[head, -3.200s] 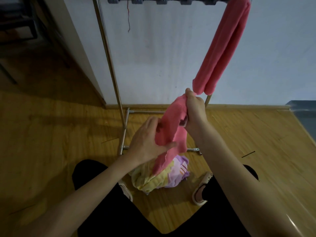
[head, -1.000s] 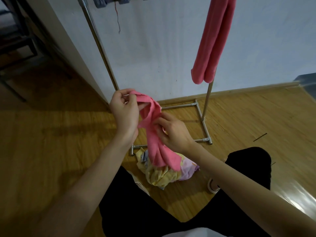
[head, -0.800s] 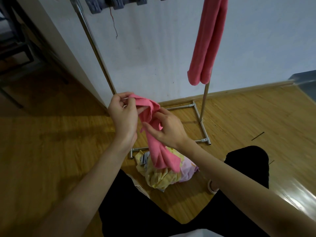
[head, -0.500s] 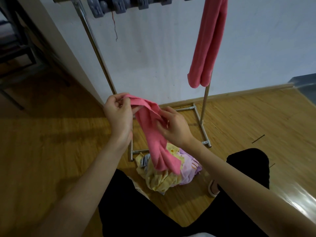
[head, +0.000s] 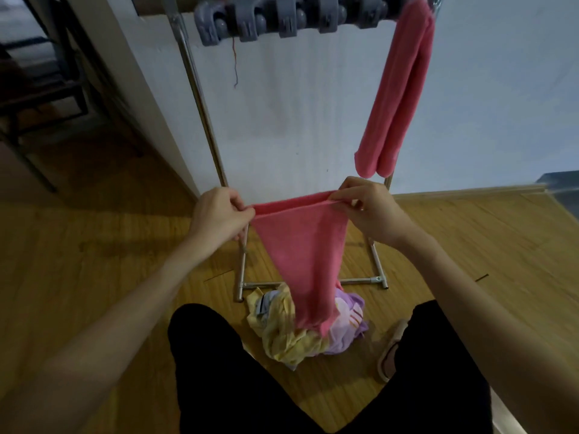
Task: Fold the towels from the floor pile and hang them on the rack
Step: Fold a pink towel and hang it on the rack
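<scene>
1. The pink towel (head: 300, 245) is stretched out between both hands at its top edge. The left hand (head: 219, 219) pinches one end and the right hand (head: 369, 214) pinches the other, fingers curled tight on the fabric. My guess is it's held taut like that to find the edge and get it flat before folding.
2. The rest of it hangs down in a narrowing drape, and the bottom tip reaches the floor pile (head: 307, 327) — so it's not fully lifted clear yet.
3. That pile (yellow and purple stuff) sits on the wood floor right at the foot of the rack (head: 200, 98), probably so each one is a short reach.
4. One folded pink towel (head: 398, 98) already hangs over the rack's top bar on the right, next to a row of grey clips (head: 282, 17) — leaves room to the left for this one, I'd say.
</scene>
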`<state>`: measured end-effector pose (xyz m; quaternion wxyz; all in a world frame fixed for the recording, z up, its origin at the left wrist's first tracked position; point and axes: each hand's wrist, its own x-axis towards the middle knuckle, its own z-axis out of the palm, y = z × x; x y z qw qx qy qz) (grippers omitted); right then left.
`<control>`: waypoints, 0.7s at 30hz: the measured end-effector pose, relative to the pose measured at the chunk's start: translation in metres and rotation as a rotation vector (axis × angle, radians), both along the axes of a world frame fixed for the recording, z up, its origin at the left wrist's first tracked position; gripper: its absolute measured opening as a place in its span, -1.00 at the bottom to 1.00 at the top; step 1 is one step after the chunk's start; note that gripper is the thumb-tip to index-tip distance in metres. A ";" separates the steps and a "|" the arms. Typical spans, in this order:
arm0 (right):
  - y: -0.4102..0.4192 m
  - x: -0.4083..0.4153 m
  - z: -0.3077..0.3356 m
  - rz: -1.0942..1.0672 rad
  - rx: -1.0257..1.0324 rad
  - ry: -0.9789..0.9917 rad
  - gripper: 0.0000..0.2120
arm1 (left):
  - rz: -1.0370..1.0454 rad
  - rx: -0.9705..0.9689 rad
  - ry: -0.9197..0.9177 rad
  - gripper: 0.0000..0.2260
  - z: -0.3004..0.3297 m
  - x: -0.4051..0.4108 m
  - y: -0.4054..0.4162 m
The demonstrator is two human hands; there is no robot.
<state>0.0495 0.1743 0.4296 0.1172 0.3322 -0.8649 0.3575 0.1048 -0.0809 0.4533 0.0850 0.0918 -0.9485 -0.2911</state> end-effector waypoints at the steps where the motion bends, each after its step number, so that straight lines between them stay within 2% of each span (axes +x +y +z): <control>1: 0.006 -0.002 0.005 -0.002 0.004 0.002 -0.80 | -0.008 0.010 0.047 -0.92 0.009 -0.003 0.001; 5: 0.028 -0.010 0.031 -0.036 -0.069 0.038 -0.81 | -0.054 0.076 0.201 -0.95 0.050 -0.015 0.012; 11: 0.040 -0.019 0.065 -0.107 -0.294 0.081 -0.90 | -0.096 0.098 0.386 -0.95 0.095 -0.034 0.030; 17: 0.048 -0.030 0.071 -0.122 -0.335 0.081 -0.93 | -0.162 0.046 0.410 -0.88 0.105 -0.041 0.041; 21: 0.050 -0.036 0.070 -0.135 -0.286 0.048 -0.91 | -0.261 0.057 0.277 -0.83 0.100 -0.039 0.042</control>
